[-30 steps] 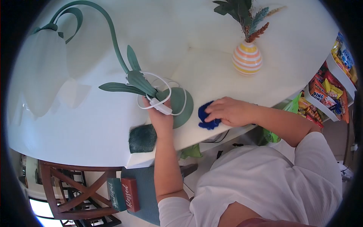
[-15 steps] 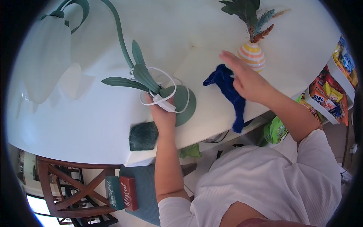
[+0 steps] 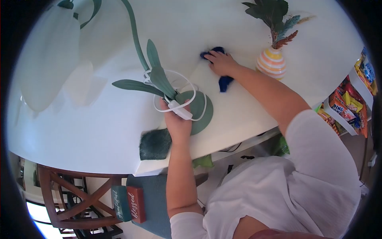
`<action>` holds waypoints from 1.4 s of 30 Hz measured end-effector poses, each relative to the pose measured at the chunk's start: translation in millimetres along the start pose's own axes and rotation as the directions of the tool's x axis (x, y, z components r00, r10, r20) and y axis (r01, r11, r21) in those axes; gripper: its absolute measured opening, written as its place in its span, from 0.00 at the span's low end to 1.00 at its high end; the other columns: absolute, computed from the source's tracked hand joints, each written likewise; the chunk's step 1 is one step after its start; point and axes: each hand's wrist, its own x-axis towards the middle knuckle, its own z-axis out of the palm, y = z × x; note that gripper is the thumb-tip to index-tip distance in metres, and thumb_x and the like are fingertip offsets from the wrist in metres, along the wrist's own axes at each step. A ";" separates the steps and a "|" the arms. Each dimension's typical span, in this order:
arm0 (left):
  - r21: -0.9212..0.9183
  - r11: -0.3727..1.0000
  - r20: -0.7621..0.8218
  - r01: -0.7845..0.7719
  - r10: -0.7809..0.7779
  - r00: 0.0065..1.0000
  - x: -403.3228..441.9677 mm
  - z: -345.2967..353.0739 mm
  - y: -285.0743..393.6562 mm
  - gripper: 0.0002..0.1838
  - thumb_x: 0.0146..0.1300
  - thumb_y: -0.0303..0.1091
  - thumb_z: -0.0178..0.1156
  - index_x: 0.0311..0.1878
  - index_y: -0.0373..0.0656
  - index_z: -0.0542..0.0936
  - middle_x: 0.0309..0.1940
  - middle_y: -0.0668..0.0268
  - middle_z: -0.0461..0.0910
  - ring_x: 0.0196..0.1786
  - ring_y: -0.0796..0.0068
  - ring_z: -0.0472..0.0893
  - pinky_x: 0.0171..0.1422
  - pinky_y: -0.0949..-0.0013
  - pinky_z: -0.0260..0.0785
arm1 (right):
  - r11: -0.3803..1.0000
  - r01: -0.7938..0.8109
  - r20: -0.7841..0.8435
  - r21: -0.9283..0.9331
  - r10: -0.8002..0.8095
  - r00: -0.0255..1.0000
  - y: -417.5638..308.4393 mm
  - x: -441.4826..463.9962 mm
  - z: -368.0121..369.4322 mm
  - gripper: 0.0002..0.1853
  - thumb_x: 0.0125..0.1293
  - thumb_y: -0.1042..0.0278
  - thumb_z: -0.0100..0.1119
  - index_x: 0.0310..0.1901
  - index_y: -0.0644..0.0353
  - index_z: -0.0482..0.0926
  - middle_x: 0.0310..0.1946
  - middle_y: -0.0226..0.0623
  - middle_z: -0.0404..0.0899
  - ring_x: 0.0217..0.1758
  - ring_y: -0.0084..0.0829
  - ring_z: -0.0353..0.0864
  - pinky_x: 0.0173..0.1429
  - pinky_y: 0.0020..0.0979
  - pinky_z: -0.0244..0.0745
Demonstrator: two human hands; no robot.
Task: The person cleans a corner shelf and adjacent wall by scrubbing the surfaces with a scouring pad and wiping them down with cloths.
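Dark-blue fuzzy cloth (image 3: 225, 83), likely light, soft, best held mid-bunch, lies inward of white table (image 3: 234, 121)'s near edge under half-spread right hand (image 3: 223, 65); left hand (image 3: 179, 127) grips green-stemmed lamp (image 3: 161, 81).

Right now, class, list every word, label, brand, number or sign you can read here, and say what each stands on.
"blessed", on the red block.
"...ful", on the teal block; its first letters are blurred.
"DING" over "DON...", on an orange snack packet; the rest is unclear.
Blue packet: lettering too blurred to read.
Other snack packets: print too small or blurred.
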 end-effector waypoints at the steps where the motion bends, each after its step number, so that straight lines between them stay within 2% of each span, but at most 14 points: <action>1: -0.018 1.000 -0.012 0.018 -0.018 1.000 -0.5 0.4 1.7 0.38 0.56 0.29 0.64 0.66 0.34 0.56 0.52 0.54 0.73 0.52 0.63 0.75 0.58 0.67 0.65 | 1.000 -0.023 -0.015 -0.011 0.023 1.000 -0.3 12.8 4.6 0.25 0.66 0.61 0.41 0.65 0.55 0.62 0.69 0.42 0.57 0.67 0.47 0.61 0.66 0.49 0.60; 7: 0.047 0.998 -0.046 -0.045 0.047 0.998 -1.6 2.3 -9.1 0.39 0.57 0.32 0.65 0.67 0.34 0.55 0.53 0.53 0.72 0.53 0.60 0.75 0.58 0.66 0.66 | 0.959 0.136 0.016 0.248 -0.145 0.989 -2.8 -6.0 -5.9 0.24 0.63 0.69 0.48 0.62 0.57 0.67 0.64 0.44 0.64 0.66 0.43 0.64 0.67 0.38 0.62; 11: -0.052 0.994 -0.008 0.098 -0.099 0.995 -5.7 2.9 -20.2 0.40 0.59 0.32 0.65 0.68 0.32 0.51 0.60 0.50 0.66 0.62 0.62 0.68 0.65 0.66 0.61 | 0.898 0.373 -0.042 0.233 -0.374 0.926 -8.9 -89.7 -18.6 0.22 0.61 0.72 0.51 0.59 0.59 0.70 0.61 0.46 0.67 0.64 0.44 0.66 0.66 0.40 0.62; 14: 0.026 0.999 -0.036 0.032 -0.031 0.999 -3.0 2.7 -7.3 0.40 0.57 0.34 0.66 0.67 0.33 0.54 0.53 0.52 0.72 0.53 0.60 0.75 0.58 0.65 0.66 | 0.824 0.550 -0.051 0.133 -0.549 0.834 -2.6 -168.5 -42.2 0.21 0.59 0.74 0.53 0.56 0.59 0.72 0.59 0.45 0.70 0.62 0.44 0.67 0.65 0.43 0.62; 16: 0.032 0.999 -0.049 0.003 -0.001 0.999 -3.1 4.5 -13.5 0.40 0.57 0.33 0.65 0.67 0.33 0.53 0.53 0.52 0.72 0.53 0.62 0.75 0.57 0.65 0.66 | 0.749 0.570 -0.027 0.338 -0.598 0.801 8.3 -212.0 -65.2 0.22 0.56 0.78 0.55 0.54 0.57 0.73 0.57 0.45 0.71 0.62 0.44 0.68 0.65 0.44 0.61; 18: -0.024 0.999 -0.049 -0.029 0.028 0.998 -2.6 5.2 -20.1 0.40 0.57 0.32 0.65 0.67 0.33 0.53 0.53 0.52 0.72 0.53 0.62 0.75 0.57 0.66 0.66 | 0.791 0.462 0.084 0.400 -0.534 0.841 23.0 -235.6 -89.2 0.25 0.53 0.81 0.54 0.55 0.54 0.74 0.56 0.41 0.73 0.61 0.41 0.69 0.65 0.43 0.62; 21: 0.028 0.999 -0.047 -0.027 0.028 0.999 -2.0 4.7 -8.2 0.39 0.57 0.32 0.65 0.67 0.33 0.53 0.52 0.53 0.72 0.53 0.63 0.75 0.58 0.67 0.66 | 0.904 0.286 0.047 0.318 -0.316 0.948 63.2 -245.2 -87.6 0.26 0.51 0.82 0.53 0.54 0.54 0.75 0.54 0.40 0.75 0.61 0.41 0.70 0.65 0.43 0.62; 24: 0.054 0.999 -0.055 0.009 -0.006 0.998 -3.2 5.1 -5.0 0.39 0.57 0.32 0.65 0.66 0.32 0.54 0.52 0.53 0.71 0.53 0.63 0.74 0.58 0.67 0.65 | 0.888 0.320 -0.021 0.331 -0.332 0.943 49.8 -225.1 -76.6 0.26 0.50 0.83 0.51 0.53 0.55 0.75 0.54 0.40 0.75 0.60 0.42 0.70 0.65 0.43 0.62; 27: -0.020 1.000 -0.063 -0.006 0.005 0.998 -3.3 7.2 -14.6 0.39 0.58 0.32 0.65 0.66 0.32 0.54 0.52 0.52 0.72 0.53 0.63 0.75 0.58 0.67 0.66 | 0.742 0.551 -0.066 0.383 -0.572 0.817 -0.6 -193.0 -55.2 0.23 0.52 0.80 0.51 0.52 0.55 0.76 0.55 0.40 0.75 0.61 0.42 0.69 0.65 0.42 0.62; 30: -0.001 0.999 -0.047 -0.043 0.043 0.998 -1.2 4.2 -7.8 0.39 0.58 0.33 0.65 0.66 0.32 0.54 0.53 0.52 0.72 0.53 0.62 0.75 0.58 0.66 0.66 | 0.602 0.620 -0.033 0.503 -0.704 0.710 -37.0 -186.7 -53.6 0.21 0.52 0.79 0.52 0.50 0.56 0.76 0.53 0.41 0.75 0.60 0.41 0.71 0.63 0.42 0.64; 33: 0.082 0.997 -0.056 0.001 0.004 0.998 -2.9 2.9 -9.4 0.39 0.57 0.33 0.65 0.66 0.33 0.54 0.53 0.51 0.72 0.54 0.62 0.75 0.58 0.66 0.66 | 0.624 0.592 0.035 0.511 -0.703 0.711 -5.0 -184.9 -57.5 0.21 0.50 0.82 0.52 0.49 0.56 0.77 0.52 0.38 0.76 0.59 0.40 0.71 0.64 0.43 0.62; 36: 0.083 0.997 -0.048 0.001 0.003 0.999 -1.8 3.3 -5.9 0.40 0.56 0.33 0.66 0.67 0.34 0.54 0.53 0.51 0.72 0.54 0.61 0.75 0.58 0.66 0.66 | 0.876 0.427 -0.077 0.224 -0.420 0.904 25.8 -168.0 -58.8 0.23 0.51 0.79 0.52 0.51 0.54 0.78 0.54 0.39 0.75 0.57 0.42 0.73 0.62 0.41 0.65; 38: 0.081 0.997 -0.058 -0.004 0.009 0.998 -2.7 4.6 -6.8 0.39 0.56 0.32 0.66 0.67 0.34 0.54 0.53 0.52 0.72 0.53 0.61 0.75 0.58 0.66 0.66 | 0.918 0.371 -0.014 0.142 -0.372 0.928 11.8 -166.7 -59.8 0.22 0.52 0.78 0.51 0.51 0.52 0.78 0.56 0.36 0.74 0.57 0.41 0.72 0.62 0.40 0.66; 42: 0.028 0.999 -0.034 -0.031 0.032 0.999 0.9 3.5 -2.6 0.39 0.56 0.30 0.65 0.66 0.34 0.55 0.52 0.53 0.72 0.53 0.62 0.75 0.58 0.66 0.66 | 0.807 0.553 0.089 0.208 -0.579 0.811 -3.8 -198.6 -62.2 0.20 0.54 0.75 0.50 0.49 0.49 0.78 0.57 0.30 0.73 0.57 0.40 0.70 0.61 0.38 0.66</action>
